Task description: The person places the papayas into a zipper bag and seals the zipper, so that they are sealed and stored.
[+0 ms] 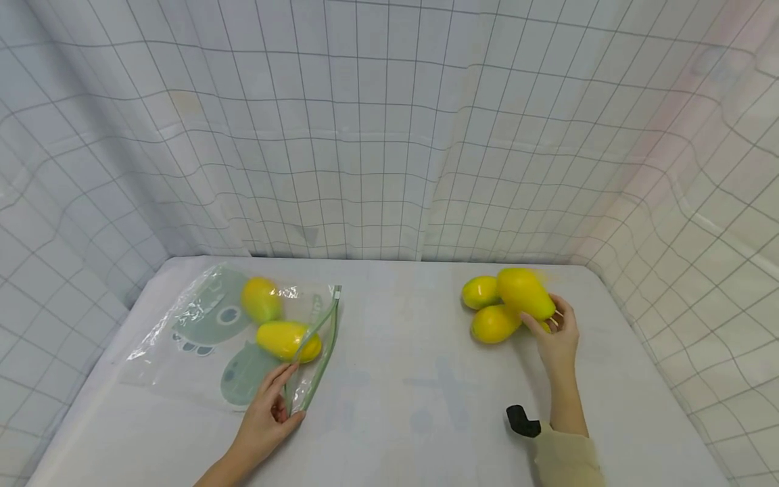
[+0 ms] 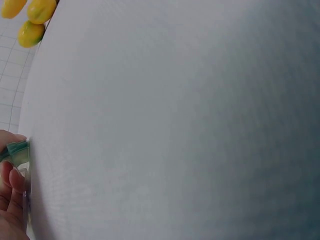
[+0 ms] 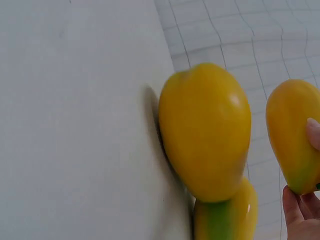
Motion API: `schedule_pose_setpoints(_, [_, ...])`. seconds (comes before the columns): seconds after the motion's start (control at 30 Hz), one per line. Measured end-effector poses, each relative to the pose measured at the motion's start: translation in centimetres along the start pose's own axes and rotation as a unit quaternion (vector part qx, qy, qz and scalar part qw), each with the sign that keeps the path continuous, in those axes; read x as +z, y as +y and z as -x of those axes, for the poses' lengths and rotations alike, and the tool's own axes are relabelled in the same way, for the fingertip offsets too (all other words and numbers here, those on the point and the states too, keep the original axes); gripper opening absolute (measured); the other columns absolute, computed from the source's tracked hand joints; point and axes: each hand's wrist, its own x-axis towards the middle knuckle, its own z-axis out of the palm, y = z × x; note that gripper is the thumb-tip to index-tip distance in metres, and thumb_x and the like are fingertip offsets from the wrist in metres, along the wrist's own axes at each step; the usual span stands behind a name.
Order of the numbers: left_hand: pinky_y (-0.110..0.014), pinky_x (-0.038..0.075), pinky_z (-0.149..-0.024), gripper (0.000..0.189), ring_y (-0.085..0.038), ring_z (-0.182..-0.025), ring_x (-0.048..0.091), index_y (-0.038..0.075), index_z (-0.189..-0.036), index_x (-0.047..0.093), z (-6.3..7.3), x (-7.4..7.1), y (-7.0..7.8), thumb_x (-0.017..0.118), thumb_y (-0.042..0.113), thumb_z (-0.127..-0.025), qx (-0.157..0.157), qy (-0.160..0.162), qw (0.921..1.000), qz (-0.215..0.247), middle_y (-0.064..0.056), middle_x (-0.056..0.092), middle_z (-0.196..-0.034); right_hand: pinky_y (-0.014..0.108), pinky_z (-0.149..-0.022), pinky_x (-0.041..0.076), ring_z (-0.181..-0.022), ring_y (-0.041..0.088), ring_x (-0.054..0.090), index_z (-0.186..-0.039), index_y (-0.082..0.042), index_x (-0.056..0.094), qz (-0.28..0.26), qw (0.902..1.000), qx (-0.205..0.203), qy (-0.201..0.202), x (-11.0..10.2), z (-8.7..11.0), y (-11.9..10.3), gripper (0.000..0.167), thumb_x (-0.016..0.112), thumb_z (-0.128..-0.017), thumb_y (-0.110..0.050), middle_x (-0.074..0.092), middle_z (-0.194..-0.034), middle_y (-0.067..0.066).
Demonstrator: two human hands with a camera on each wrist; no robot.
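Note:
My right hand [image 1: 556, 341] grips a yellow mango [image 1: 525, 291] by its narrower end, thumb and fingers on either side. Below and left of it two more mangoes [image 1: 481, 292] [image 1: 496, 325] lie on the table, overlapped by the held one in the head view. The right wrist view shows the held mango [image 3: 291, 132] beside a large mango [image 3: 205, 132]. At the left, a clear zip bag [image 1: 164, 365] with green animal prints lies flat, two mangoes [image 1: 260, 301] [image 1: 282, 340] inside. My left hand [image 1: 264, 416] pinches the bag's green zip edge [image 2: 19, 152] between thumb and fingers.
A white table [image 1: 389, 379] spreads between the bag and the mangoes. White cloth with a dark grid [image 1: 389, 135] hangs behind it and along both sides. Near the right sleeve [image 1: 566, 456] sits a small black piece [image 1: 522, 422] at the wrist.

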Motion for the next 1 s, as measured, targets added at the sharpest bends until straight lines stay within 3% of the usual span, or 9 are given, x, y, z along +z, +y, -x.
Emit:
schedule_pose_setpoints(0.27, [-0.011,0.036,-0.043,0.084,-0.001,-0.051,0.038,-0.003,-0.128,0.047,0.0,0.0,0.0,0.078,-0.016,-0.052,0.006,-0.002,1.0000,0.006,-0.012,0.042,-0.124,0.013,-0.092,0.038,-0.108,0.011,0.044,-0.128,-0.004,0.042,-0.039,0.9957,0.015,-0.082,3.8,1.9,-1.2,0.063,0.074,-0.075,-0.007,0.042,-0.127,0.003])
schedule_pose_setpoints(0.57, [-0.012,0.035,-0.043,0.084,-0.002,-0.050,0.038,-0.004,-0.127,0.047,0.2,-0.4,0.1,0.078,-0.018,-0.050,0.001,0.002,1.0000,0.002,-0.013,0.042,-0.124,0.016,-0.092,0.040,-0.105,0.014,0.046,-0.127,0.002,0.042,-0.070,0.9875,-0.012,-0.141,8.2,4.4,-1.8,0.062,0.072,-0.074,0.001,0.043,-0.126,0.013])
schedule_pose_setpoints(0.83, [-0.012,0.035,-0.043,0.083,-0.001,-0.050,0.037,-0.004,-0.127,0.047,0.0,-0.2,0.1,0.078,-0.018,-0.050,0.000,-0.001,1.0000,0.002,-0.013,0.042,-0.124,0.018,-0.092,0.041,-0.105,0.017,0.048,-0.125,0.002,0.044,-0.087,0.9789,-0.018,-0.184,10.9,6.8,-2.1,0.061,0.074,-0.072,0.001,0.047,-0.123,0.012])
schedule_pose_setpoints(1.0, [-0.011,0.035,-0.043,0.084,-0.001,-0.050,0.038,-0.005,-0.127,0.047,-0.1,0.0,0.0,0.078,-0.018,-0.050,0.007,-0.001,0.9999,0.008,-0.014,0.042,-0.123,0.026,-0.094,0.042,-0.106,0.025,0.048,-0.123,0.005,0.044,-0.078,0.9727,-0.005,-0.219,11.8,8.7,-4.1,0.058,0.072,-0.072,0.004,0.047,-0.122,0.016])
